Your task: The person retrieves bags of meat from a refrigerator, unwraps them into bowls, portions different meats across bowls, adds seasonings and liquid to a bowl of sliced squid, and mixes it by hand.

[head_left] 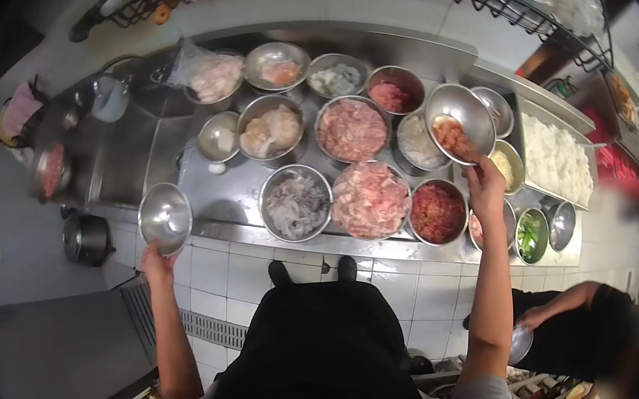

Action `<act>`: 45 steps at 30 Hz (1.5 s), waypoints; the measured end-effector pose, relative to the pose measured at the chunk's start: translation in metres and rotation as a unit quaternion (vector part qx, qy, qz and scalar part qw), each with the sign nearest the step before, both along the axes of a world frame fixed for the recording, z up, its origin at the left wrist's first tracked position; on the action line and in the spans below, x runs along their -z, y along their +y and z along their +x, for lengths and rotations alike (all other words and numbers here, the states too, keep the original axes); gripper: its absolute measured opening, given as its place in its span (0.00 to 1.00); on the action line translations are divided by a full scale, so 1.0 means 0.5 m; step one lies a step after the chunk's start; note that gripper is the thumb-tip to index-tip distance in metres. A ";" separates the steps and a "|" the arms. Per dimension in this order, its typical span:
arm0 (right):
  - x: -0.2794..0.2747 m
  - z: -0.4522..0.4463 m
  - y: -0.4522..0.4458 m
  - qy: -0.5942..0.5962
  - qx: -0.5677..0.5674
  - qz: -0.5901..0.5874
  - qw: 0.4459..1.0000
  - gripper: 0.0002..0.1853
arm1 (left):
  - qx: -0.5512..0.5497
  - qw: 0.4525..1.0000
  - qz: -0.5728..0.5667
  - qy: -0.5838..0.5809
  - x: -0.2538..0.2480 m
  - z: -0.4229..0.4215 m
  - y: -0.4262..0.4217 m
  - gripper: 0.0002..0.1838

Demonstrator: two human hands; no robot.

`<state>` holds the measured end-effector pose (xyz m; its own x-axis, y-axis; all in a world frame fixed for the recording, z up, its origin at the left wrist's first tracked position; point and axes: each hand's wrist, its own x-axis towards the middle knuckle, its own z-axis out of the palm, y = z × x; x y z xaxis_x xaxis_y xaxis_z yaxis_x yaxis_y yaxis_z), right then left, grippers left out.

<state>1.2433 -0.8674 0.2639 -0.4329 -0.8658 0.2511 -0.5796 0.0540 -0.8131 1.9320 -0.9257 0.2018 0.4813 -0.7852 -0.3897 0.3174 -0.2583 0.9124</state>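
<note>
Black apron cloth point(322, 361), matte and smooth, fills the foreground nearest the camera. At the left, the left hand point(158, 261) is closed on the near rim of a shiny, round bowl point(165, 216), which overlaps the near edge of the steel bench point(215, 198). Rightward along that edge stand metal tubs of greyish, glossy pieces point(295, 203), ragged pale-pink meat point(370, 200) and wet, dark-red meat point(437, 211). The right hand point(486, 185) clamps the rim of a tilted bowl point(468, 110), reddish-brown chunks point(453, 139) gathered low inside. Farthest right, a rectangular tray point(522, 113) carries crumbly white food point(557, 162).
</note>
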 end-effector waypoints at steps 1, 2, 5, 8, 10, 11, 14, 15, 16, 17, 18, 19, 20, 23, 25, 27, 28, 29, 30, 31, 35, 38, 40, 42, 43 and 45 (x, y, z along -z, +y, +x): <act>0.006 0.004 0.001 0.003 0.003 0.017 1.000 0.06 | 0.002 1.000 -0.001 0.002 0.003 -0.005 0.000 0.18; 0.015 0.009 0.000 0.000 -0.002 0.016 1.000 0.06 | -0.002 1.000 -0.002 -0.001 0.003 -0.010 0.000 0.18; 0.034 0.027 -0.008 0.012 0.007 0.047 0.999 0.06 | 0.026 0.999 0.016 0.022 0.004 -0.030 -0.010 0.19; 0.042 0.050 -0.019 0.066 0.019 0.035 0.997 0.07 | 0.041 0.998 0.031 0.030 0.014 -0.032 -0.022 0.20; 0.047 0.065 -0.020 0.071 0.009 0.022 0.997 0.13 | 0.063 0.997 0.031 0.029 0.025 -0.020 -0.026 0.20; 0.023 0.080 -0.017 0.070 0.006 0.061 0.996 0.17 | 0.078 0.996 0.028 0.030 0.044 -0.011 -0.036 0.20; -0.015 0.111 0.000 0.108 0.073 0.185 0.974 0.28 | 0.123 0.990 0.070 0.016 0.100 -0.001 -0.083 0.19; -0.025 0.118 0.017 0.103 0.080 0.150 0.980 0.26 | 0.146 0.986 0.071 0.029 0.109 0.001 -0.095 0.19; -0.020 0.117 0.031 0.103 0.084 0.102 0.986 0.23 | 0.168 0.982 0.071 0.039 0.117 0.004 -0.113 0.18; -0.030 0.127 0.048 0.082 0.106 0.078 0.988 0.21 | 0.186 0.979 0.074 0.024 0.130 0.006 -0.131 0.18; -0.050 0.141 0.066 0.070 0.143 0.080 0.984 0.18 | 0.199 0.977 0.074 0.010 0.142 0.002 -0.140 0.18; -0.061 0.149 0.088 0.073 0.174 0.082 0.979 0.17 | 0.223 0.971 0.079 0.022 0.140 -0.012 -0.145 0.18; -0.068 0.154 0.105 0.073 0.201 0.079 0.974 0.15 | 0.241 0.966 0.092 0.005 0.122 -0.026 -0.152 0.17; -0.065 0.166 0.165 0.013 0.255 0.111 0.960 0.14 | 0.308 0.947 0.090 -0.004 0.120 -0.026 -0.190 0.15; -0.044 0.197 0.205 0.058 0.249 0.122 0.959 0.14 | 0.349 0.933 0.084 0.007 0.132 -0.025 -0.209 0.14; -0.034 0.234 0.234 0.102 0.231 0.132 0.959 0.14 | 0.356 0.930 0.092 0.015 0.132 -0.027 -0.219 0.14; -0.028 0.254 0.246 0.074 0.226 0.164 0.957 0.15 | 0.356 0.929 0.096 0.017 0.130 -0.024 -0.221 0.14; -0.022 0.274 0.255 0.046 0.217 0.196 0.955 0.16 | 0.355 0.930 0.096 0.015 0.135 -0.022 -0.224 0.14; -0.022 0.299 0.255 0.016 0.205 0.226 0.952 0.17 | 0.366 0.925 0.102 0.027 0.144 -0.020 -0.228 0.13; -0.027 0.318 0.256 -0.037 0.183 0.248 0.951 0.17 | 0.376 0.920 0.109 0.038 0.149 -0.014 -0.232 0.13; -0.031 0.351 0.247 -0.101 0.106 0.273 0.951 0.16 | 0.385 0.917 0.097 0.029 0.120 -0.053 -0.197 0.13; -0.042 0.340 0.225 -0.092 0.068 0.278 0.954 0.17 | 0.386 0.917 0.096 -0.014 0.091 -0.059 -0.171 0.13; -0.067 0.332 0.208 -0.092 0.054 0.271 0.957 0.18 | 0.341 0.936 0.067 -0.059 0.100 -0.030 -0.159 0.13; -0.079 0.321 0.191 -0.113 0.045 0.232 0.965 0.19 | 0.289 0.950 0.046 -0.105 0.098 0.006 -0.147 0.13; -0.073 0.313 0.182 -0.127 0.031 0.195 0.972 0.19 | 0.257 0.959 0.030 -0.115 0.095 0.033 -0.142 0.14; -0.086 0.307 0.158 -0.132 -0.032 0.181 0.974 0.21 | 0.166 0.977 -0.003 -0.131 0.056 0.092 -0.116 0.13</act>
